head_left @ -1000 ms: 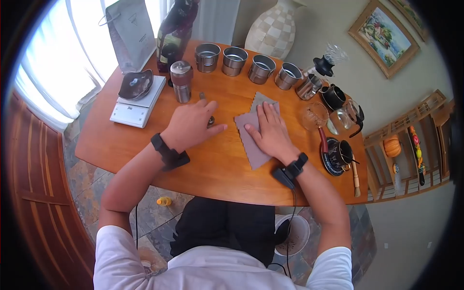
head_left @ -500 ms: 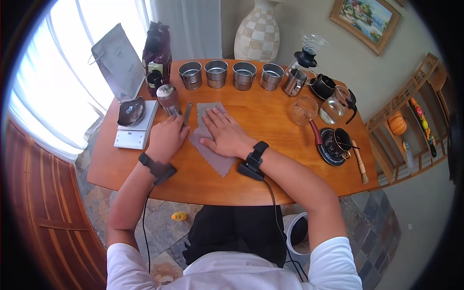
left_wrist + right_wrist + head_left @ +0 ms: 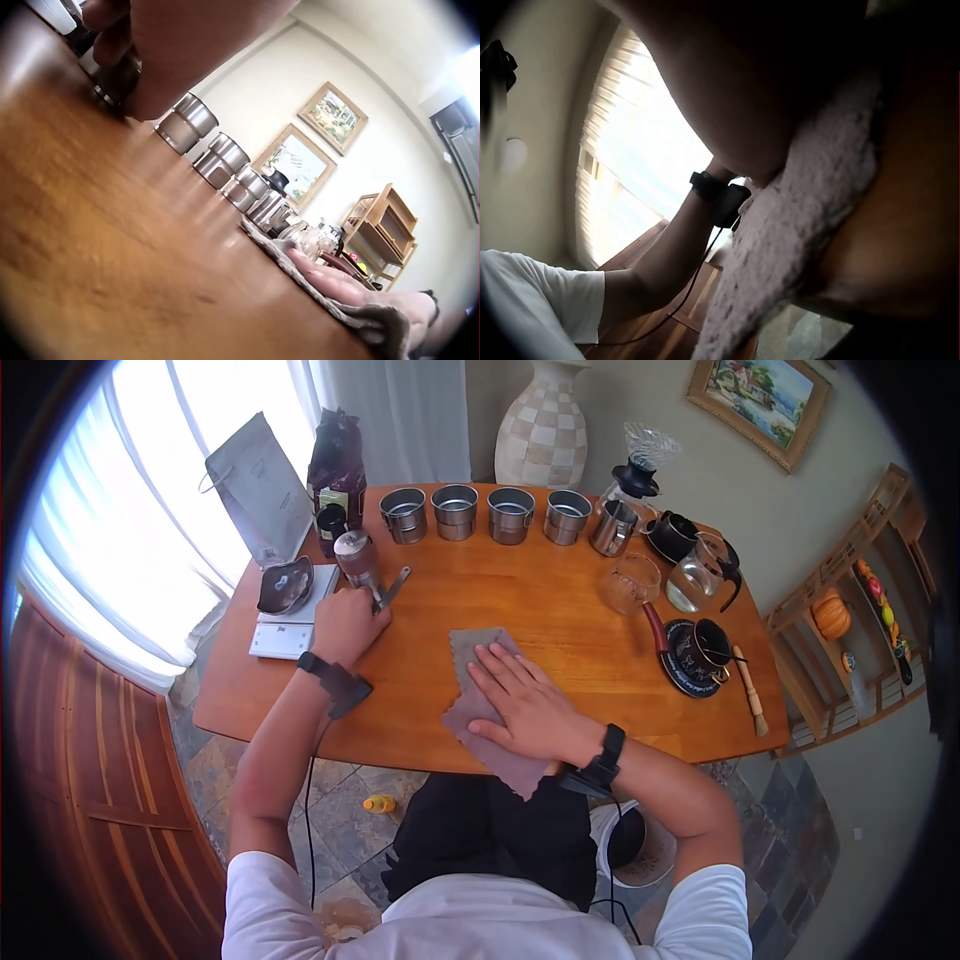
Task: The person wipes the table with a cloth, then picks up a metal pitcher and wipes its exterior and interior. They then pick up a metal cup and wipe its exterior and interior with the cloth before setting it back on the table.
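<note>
My left hand (image 3: pixel 350 625) is beside the steel grinder (image 3: pixel 358 560), with its fingers curled round the near end of a metal handle (image 3: pixel 398 588); the far end sticks out to the right. In the left wrist view the left hand (image 3: pixel 184 45) has bent fingers over something dark and shiny. My right hand (image 3: pixel 525 705) lies flat on a grey-mauve cloth (image 3: pixel 470 710), fingers spread. The cloth's near corner passes over the table's front edge. The right wrist view shows the cloth (image 3: pixel 780 232) close up beneath the dark right hand (image 3: pixel 727 97).
Several steel cups (image 3: pixel 511 520) line the table's back. A white scale (image 3: pixel 285 638) bearing a dark dish (image 3: pixel 286 586) stands left, before two bags. On the right are a steel pitcher (image 3: pixel 613 528), glass carafe (image 3: pixel 690 582), black cup and saucer (image 3: pixel 684 672), and brush (image 3: pixel 750 695).
The right hand and cloth first shifted left, then moved back right and toward the table's front edge. My left hand moved left and took hold of the handle, which now lies more slanted.
</note>
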Demonstrator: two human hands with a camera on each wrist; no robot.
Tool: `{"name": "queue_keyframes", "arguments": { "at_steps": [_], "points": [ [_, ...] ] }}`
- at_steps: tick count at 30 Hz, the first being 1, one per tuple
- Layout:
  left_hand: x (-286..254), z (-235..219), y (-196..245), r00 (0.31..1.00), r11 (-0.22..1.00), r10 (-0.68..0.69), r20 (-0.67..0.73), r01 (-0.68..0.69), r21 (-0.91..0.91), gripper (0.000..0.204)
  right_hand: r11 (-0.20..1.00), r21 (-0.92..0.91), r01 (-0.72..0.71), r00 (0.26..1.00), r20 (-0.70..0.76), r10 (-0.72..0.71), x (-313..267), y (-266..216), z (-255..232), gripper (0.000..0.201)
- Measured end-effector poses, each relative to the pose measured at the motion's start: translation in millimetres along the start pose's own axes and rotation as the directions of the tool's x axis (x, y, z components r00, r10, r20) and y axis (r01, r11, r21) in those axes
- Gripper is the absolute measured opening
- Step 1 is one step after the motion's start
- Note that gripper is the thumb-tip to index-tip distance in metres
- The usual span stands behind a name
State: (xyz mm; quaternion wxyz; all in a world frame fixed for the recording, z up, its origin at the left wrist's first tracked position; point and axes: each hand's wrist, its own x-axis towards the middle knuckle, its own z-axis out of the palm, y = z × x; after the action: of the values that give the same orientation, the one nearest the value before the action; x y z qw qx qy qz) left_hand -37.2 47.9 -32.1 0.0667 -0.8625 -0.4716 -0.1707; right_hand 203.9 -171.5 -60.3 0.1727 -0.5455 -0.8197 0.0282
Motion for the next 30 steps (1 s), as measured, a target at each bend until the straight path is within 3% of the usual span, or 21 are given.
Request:
{"name": "queue_keyframes", "arguments": {
  "at_steps": [7,9,12,16,17,19,22,23,25,27,30],
  "points": [
    [-1,-3,-1,0.999,0.999,-0.034,0.004,0.033,0.013,0.034,0.984,-0.101,-0.149,0.988,0.022,0.152,-56,33,-35,0.072],
    [-6,-5,-1,1.000,1.000,-0.026,0.011,0.026,-0.008,0.037,0.887,-0.215,-0.409,0.913,-0.088,0.399,-70,49,-37,0.067],
    [-15,-11,-2,1.000,1.000,-0.006,0.030,0.007,-0.026,0.042,0.832,-0.246,-0.497,0.867,-0.118,0.483,-79,60,-37,0.064],
    [-38,-44,20,0.995,0.999,-0.035,0.097,0.036,-0.011,0.038,0.838,-0.248,-0.486,0.874,-0.138,0.466,-58,45,-20,0.062],
    [-47,-45,27,0.995,1.000,-0.022,0.101,0.022,-0.006,0.038,0.894,-0.233,-0.382,0.924,-0.116,0.365,-45,34,-15,0.061],
    [-63,-50,40,0.971,0.926,0.221,-0.095,-0.239,-0.293,0.029,0.976,-0.132,-0.171,0.983,-0.085,0.161,-16,17,-3,0.060],
    [-83,-59,68,0.936,0.863,0.333,-0.110,-0.350,-0.363,0.030,0.993,0.042,0.110,0.992,-0.068,-0.107,32,3,26,0.060],
    [-89,-62,72,0.919,0.822,0.367,-0.142,-0.392,-0.412,0.032,0.994,0.061,0.093,0.992,-0.096,-0.087,45,-8,33,0.060],
    [-99,-62,72,0.906,0.798,0.410,-0.107,-0.413,-0.439,0.039,0.981,0.146,0.127,0.992,0.007,-0.130,75,-23,33,0.053],
    [-110,-59,69,0.936,0.814,0.321,-0.146,-0.351,-0.463,0.043,0.975,0.147,0.166,0.986,-0.013,-0.166,101,-38,49,0.053],
    [-133,-50,52,0.966,0.806,0.242,-0.090,-0.252,-0.535,0.053,0.958,0.208,0.198,0.979,0.004,-0.203,118,-38,65,0.053]
  ]
}}
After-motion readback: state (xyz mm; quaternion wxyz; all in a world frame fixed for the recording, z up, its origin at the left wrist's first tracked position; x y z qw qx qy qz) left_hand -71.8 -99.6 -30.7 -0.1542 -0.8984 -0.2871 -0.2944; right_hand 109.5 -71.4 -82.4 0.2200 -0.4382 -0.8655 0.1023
